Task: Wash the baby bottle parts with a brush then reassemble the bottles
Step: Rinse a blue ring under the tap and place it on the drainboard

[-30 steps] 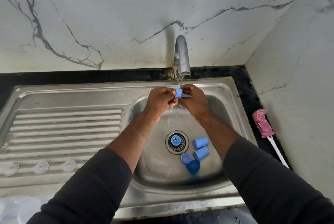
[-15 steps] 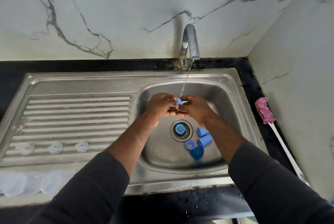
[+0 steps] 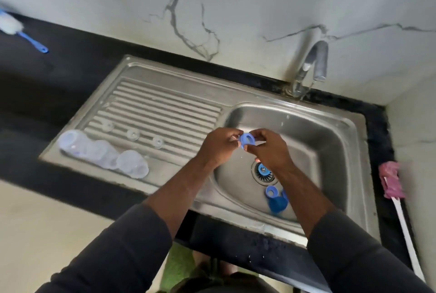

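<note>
Both hands hold one small blue bottle ring point(image 3: 246, 139) over the left edge of the sink basin point(image 3: 330, 141). My left hand point(image 3: 220, 145) pinches its left side and my right hand point(image 3: 269, 148) pinches its right side. More blue parts lie in the basin: a ring point(image 3: 271, 191) and a cap point(image 3: 276, 204) near the drain point(image 3: 263, 173), partly hidden by my right forearm. Clear bottles point(image 3: 103, 153) lie on the drainboard point(image 3: 165, 108), with three clear teats point(image 3: 133, 134) behind them.
The tap point(image 3: 311, 66) stands at the back of the basin, with no stream visible. A pink-headed brush point(image 3: 392, 184) with a white handle lies on the black counter at right. A white brush with a blue handle point(image 3: 21, 30) lies at far left.
The view has swung left and down. My hands carried the blue ring away from under the tap toward the basin's left edge. The water stream is no longer visible.
</note>
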Demonstrator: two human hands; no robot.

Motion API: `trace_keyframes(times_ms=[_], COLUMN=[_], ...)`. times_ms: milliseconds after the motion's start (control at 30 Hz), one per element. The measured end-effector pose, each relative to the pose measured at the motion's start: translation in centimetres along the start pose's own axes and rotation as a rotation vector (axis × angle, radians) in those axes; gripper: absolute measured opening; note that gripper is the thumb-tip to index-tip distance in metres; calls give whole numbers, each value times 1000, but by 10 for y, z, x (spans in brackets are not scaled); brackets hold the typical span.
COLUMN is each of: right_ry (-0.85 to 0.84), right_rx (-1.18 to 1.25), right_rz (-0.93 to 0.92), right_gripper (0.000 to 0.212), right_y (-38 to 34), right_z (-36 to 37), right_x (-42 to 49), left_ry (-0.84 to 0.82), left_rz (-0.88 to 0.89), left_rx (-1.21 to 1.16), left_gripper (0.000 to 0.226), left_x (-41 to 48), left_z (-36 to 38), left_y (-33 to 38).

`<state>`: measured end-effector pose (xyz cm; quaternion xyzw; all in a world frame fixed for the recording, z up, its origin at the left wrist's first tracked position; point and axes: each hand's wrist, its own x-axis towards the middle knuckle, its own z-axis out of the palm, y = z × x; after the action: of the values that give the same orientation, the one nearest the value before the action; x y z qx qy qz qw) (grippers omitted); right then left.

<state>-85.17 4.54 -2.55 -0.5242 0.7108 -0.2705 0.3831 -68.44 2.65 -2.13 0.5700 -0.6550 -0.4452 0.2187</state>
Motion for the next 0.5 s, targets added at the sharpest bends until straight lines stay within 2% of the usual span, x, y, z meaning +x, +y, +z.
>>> trace_keyframes(times_ms=[100, 300, 367, 500], right_ry=[-83, -197, -220, -218], right_rx=[-71, -104, -114, -217], right_rz=[-73, -249, -288, -383], right_gripper=[37, 42, 39, 36], right_y=[-5, -54, -71, -97], right_z=[20, 72, 94, 128], right_x=[1, 8, 12, 25], left_ry=[-5, 255, 343, 378], left_rz=[-46, -102, -98, -168], left_rx=[56, 126, 139, 203], left_gripper=[31, 25, 30, 28], left_x=[-24, -51, -54, -44], left_z=[-13, -66, -94, -150], left_y=[-6, -38, -51, -77])
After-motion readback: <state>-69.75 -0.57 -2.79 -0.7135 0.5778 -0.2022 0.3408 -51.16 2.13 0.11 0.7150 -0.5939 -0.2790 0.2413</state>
